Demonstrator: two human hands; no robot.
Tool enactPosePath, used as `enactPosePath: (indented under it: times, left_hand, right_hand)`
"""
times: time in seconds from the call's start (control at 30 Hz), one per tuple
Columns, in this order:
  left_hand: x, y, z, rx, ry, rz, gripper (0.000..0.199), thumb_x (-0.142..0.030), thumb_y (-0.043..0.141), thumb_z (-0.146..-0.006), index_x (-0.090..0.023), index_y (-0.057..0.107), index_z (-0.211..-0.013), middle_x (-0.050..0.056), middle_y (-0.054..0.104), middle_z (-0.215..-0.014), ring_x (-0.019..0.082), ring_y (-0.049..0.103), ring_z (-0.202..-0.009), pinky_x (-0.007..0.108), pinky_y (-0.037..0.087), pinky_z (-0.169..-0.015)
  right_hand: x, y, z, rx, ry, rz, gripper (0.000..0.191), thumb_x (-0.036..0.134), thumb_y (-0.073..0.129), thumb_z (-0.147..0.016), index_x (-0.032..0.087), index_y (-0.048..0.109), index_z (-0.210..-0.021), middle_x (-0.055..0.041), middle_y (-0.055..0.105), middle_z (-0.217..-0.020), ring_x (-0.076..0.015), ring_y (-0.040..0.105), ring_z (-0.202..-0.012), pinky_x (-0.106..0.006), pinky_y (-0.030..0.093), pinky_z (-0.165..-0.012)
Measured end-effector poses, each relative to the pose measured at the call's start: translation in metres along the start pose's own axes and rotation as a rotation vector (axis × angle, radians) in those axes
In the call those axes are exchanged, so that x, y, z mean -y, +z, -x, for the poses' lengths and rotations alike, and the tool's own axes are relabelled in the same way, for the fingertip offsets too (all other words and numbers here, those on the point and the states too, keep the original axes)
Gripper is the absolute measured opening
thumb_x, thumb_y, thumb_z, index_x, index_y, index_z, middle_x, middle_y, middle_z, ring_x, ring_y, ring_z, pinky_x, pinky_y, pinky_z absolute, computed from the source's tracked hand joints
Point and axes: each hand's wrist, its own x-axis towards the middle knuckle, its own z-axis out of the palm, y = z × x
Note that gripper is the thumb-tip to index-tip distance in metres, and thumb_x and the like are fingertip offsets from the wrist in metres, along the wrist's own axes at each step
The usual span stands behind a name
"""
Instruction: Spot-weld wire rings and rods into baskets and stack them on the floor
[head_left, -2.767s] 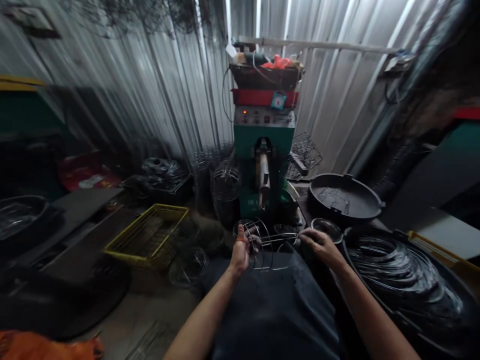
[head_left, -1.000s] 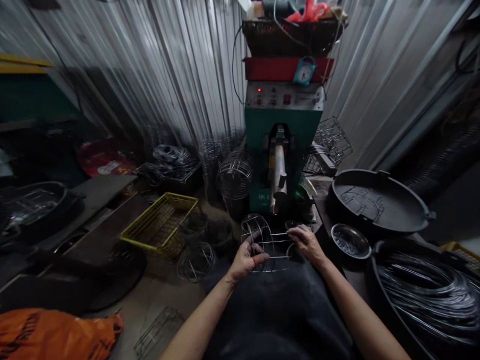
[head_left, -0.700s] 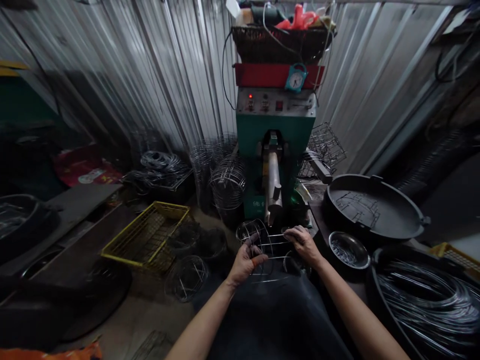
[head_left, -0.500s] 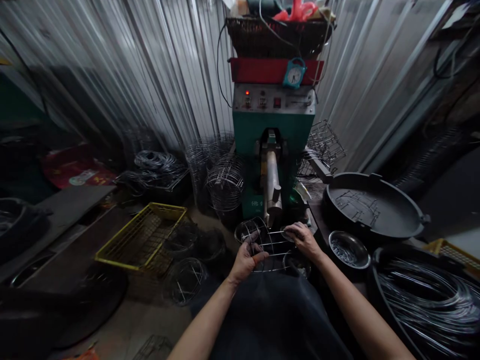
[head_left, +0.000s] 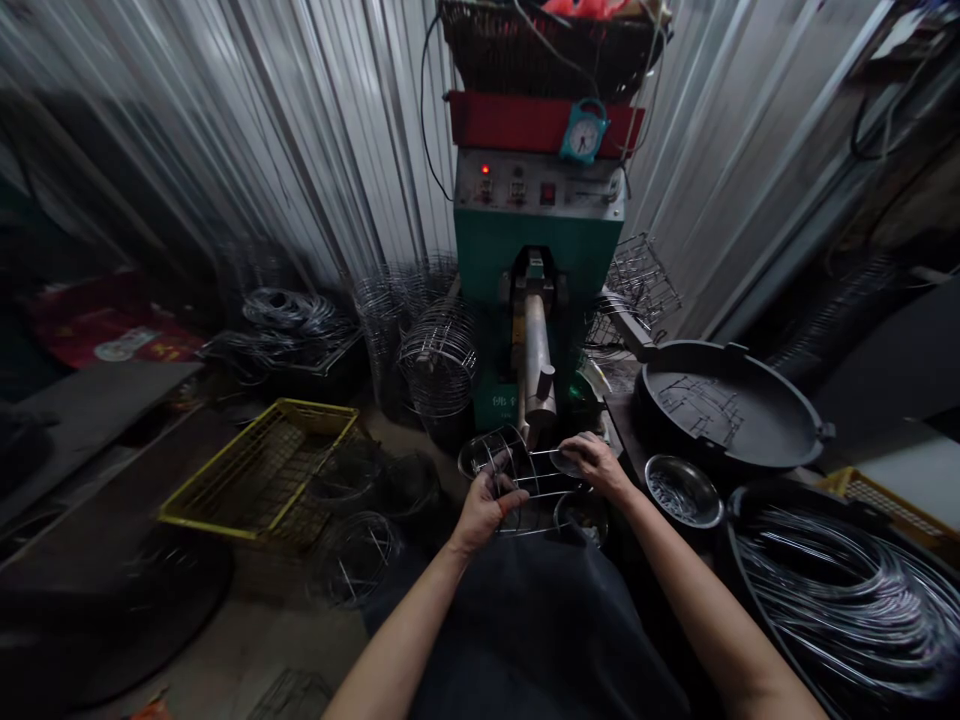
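My left hand (head_left: 480,508) is closed around a round wire frame (head_left: 529,462) made of rings and long straight rods. Below the tip of the welding machine's metal arm (head_left: 538,355), the frame lies on its side, its rods running to the right. My right hand (head_left: 596,462) pinches at the frame's right end, by a small grey rounded piece (head_left: 568,461); its exact shape is blurred. The green welding machine (head_left: 540,235) has a red light lit on its panel. Whether the machine's tip touches a rod cannot be told.
Wire baskets (head_left: 442,360) stand left of the machine, near a yellow crate (head_left: 259,533). At right are a large black pan (head_left: 750,455), a metal bowl of small parts (head_left: 682,492) and a tub of coiled wire (head_left: 847,600). A blue clock (head_left: 583,133) hangs above the panel.
The camera view has shifted slightly, so the machine and surroundings sit a little further left. Both hands keep their hold, and the wire frame has turned or shifted slightly under the machine's tip.
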Motion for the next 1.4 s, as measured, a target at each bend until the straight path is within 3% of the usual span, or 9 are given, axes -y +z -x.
enactPosePath:
  times: [0.27, 0.87, 1.03, 1.17, 1.3, 1.4]
  left_hand:
    - [0.001, -0.002, -0.007, 0.009, -0.047, 0.015, 0.075, -0.024, 0.074, -0.055, -0.018, 0.041, -0.123, -0.009, 0.048, -0.057, 0.003, 0.037, -0.041, 0.015, 0.026, -0.038]
    - [0.001, -0.004, -0.008, 0.022, -0.075, 0.061, 0.075, -0.023, 0.075, -0.053, -0.019, 0.042, -0.120, -0.009, 0.049, -0.057, 0.003, 0.039, -0.041, 0.015, 0.027, -0.036]
    - [-0.002, -0.004, -0.007, 0.033, -0.075, 0.041, 0.074, -0.023, 0.075, -0.053, -0.019, 0.043, -0.120, -0.009, 0.049, -0.057, 0.002, 0.038, -0.040, 0.015, 0.028, -0.037]
    - [-0.003, -0.003, -0.007, 0.047, -0.074, 0.035, 0.073, -0.024, 0.076, -0.052, -0.019, 0.046, -0.119, -0.010, 0.047, -0.054, 0.002, 0.037, -0.039, 0.015, 0.028, -0.038]
    - [-0.002, -0.002, -0.007, 0.004, -0.056, 0.055, 0.066, -0.030, 0.074, -0.056, -0.017, 0.048, -0.115, -0.008, 0.048, -0.054, 0.004, 0.041, -0.041, 0.015, 0.027, -0.036]
    - [0.000, -0.001, -0.008, 0.002, -0.042, 0.045, 0.055, -0.034, 0.069, -0.062, -0.015, 0.051, -0.110, -0.004, 0.054, -0.058, 0.003, 0.041, -0.040, 0.015, 0.025, -0.035]
  right_hand:
    - [-0.004, 0.002, -0.004, -0.003, -0.011, 0.022, 0.015, 0.027, 0.048, -0.082, 0.022, 0.062, -0.083, -0.0034, 0.062, -0.080, -0.0173, 0.052, -0.079, -0.032, 0.038, -0.074]
    - [-0.009, 0.006, -0.003, -0.077, -0.044, -0.003, 0.014, 0.028, 0.049, -0.082, 0.022, 0.062, -0.080, -0.0031, 0.060, -0.075, -0.0170, 0.052, -0.075, -0.032, 0.041, -0.072]
    - [0.021, 0.005, 0.019, -0.201, -0.003, 0.089, 0.022, 0.030, 0.053, -0.079, 0.023, 0.059, -0.100, -0.0076, 0.055, -0.100, -0.0204, 0.049, -0.099, -0.037, 0.039, -0.086]
    - [0.051, 0.023, 0.043, -0.061, 0.016, 0.044, 0.024, 0.028, 0.053, -0.079, 0.022, 0.057, -0.102, -0.0073, 0.054, -0.099, -0.0182, 0.052, -0.094, -0.032, 0.044, -0.081]
    - [0.048, 0.031, 0.048, -0.044, 0.066, -0.040, 0.015, 0.027, 0.050, -0.081, 0.022, 0.063, -0.087, -0.0036, 0.056, -0.082, -0.0142, 0.056, -0.075, -0.027, 0.046, -0.068]
    - [0.034, 0.021, 0.046, -0.071, 0.042, 0.012, 0.013, 0.032, 0.057, -0.077, 0.024, 0.065, -0.082, -0.0033, 0.057, -0.080, -0.0163, 0.054, -0.079, -0.030, 0.044, -0.071]
